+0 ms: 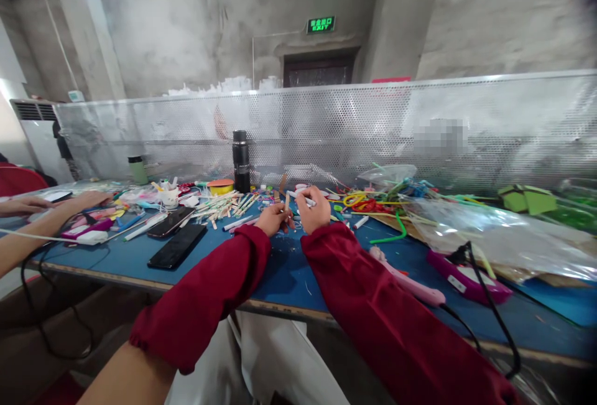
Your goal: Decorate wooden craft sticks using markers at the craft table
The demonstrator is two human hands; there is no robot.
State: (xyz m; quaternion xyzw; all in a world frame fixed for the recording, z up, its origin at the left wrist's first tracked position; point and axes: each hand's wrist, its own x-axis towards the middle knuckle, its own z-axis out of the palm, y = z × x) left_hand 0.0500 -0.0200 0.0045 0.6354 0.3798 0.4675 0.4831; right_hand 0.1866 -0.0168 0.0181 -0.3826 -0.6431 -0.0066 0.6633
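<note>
Both my hands are close together above the blue table (289, 268), in dark red sleeve covers. My left hand (272, 219) pinches a small upright wooden stick (287, 200) between its fingertips. Just to the right, my right hand (317, 211) is closed around a white marker pen (305, 200), whose tip end points toward the stick. Whether the pen touches the stick I cannot tell. Near my left hand lie pale marker pens (240, 223) and a heap of painted wooden sticks (221, 207). Another white marker (360, 222) lies right of my right hand.
Two black phones (177, 247) lie to the left. A black thermos (240, 162) stands behind the stick heap. At right are a pink glue gun (413, 283), a purple corded device (469, 275) and clear plastic bags (489, 237). A co-worker's hand (91, 200) is at far left.
</note>
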